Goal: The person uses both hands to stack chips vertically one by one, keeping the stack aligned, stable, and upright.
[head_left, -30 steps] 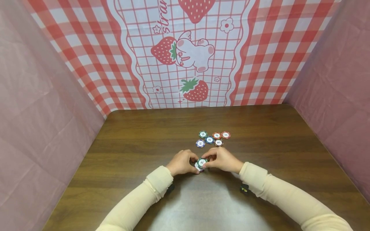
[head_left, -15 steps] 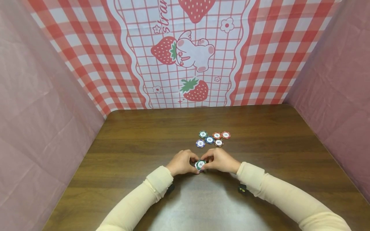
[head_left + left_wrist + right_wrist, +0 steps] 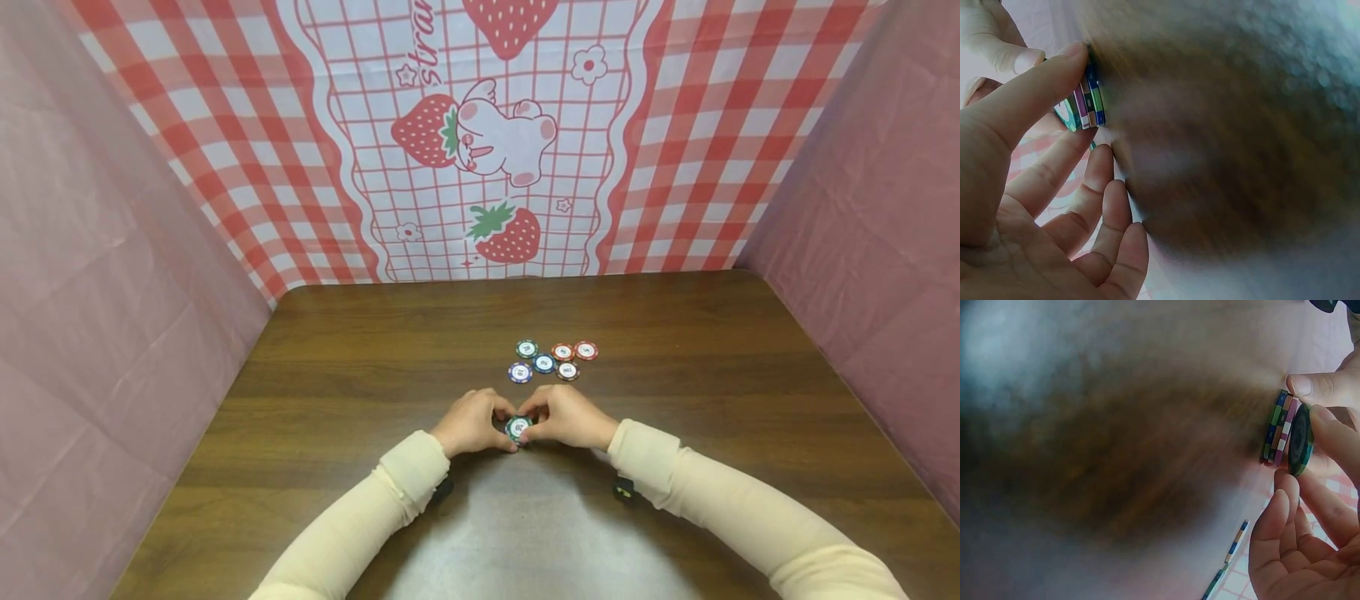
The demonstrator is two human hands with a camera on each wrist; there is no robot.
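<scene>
My right hand (image 3: 566, 415) pinches a green poker chip (image 3: 519, 428) marked 20 between thumb and fingers. That chip lies over a short stack of poker chips (image 3: 1277, 428) with blue-green, dark and purple edges. In the right wrist view the green chip leans slightly, with a narrow gap at one side of the stack. Thumb and index finger of my left hand (image 3: 472, 423) grip the stack's sides from the left. Its other fingers lie curved near the tabletop, as the left wrist view shows. From the head, the green chip covers the stack beneath.
Beyond the hands lie several loose chips: a green one (image 3: 527, 349), two red ones (image 3: 574, 351), a blue one (image 3: 543, 363), a purple one (image 3: 520, 372) and a dark one (image 3: 567, 371). The wooden table (image 3: 360, 350) meets a strawberry-print cloth (image 3: 495, 167) behind.
My right hand has shifted slightly left, bringing the green chip from partly overlapping the stack to nearly in line over it. My left hand has stayed in place around the stack.
</scene>
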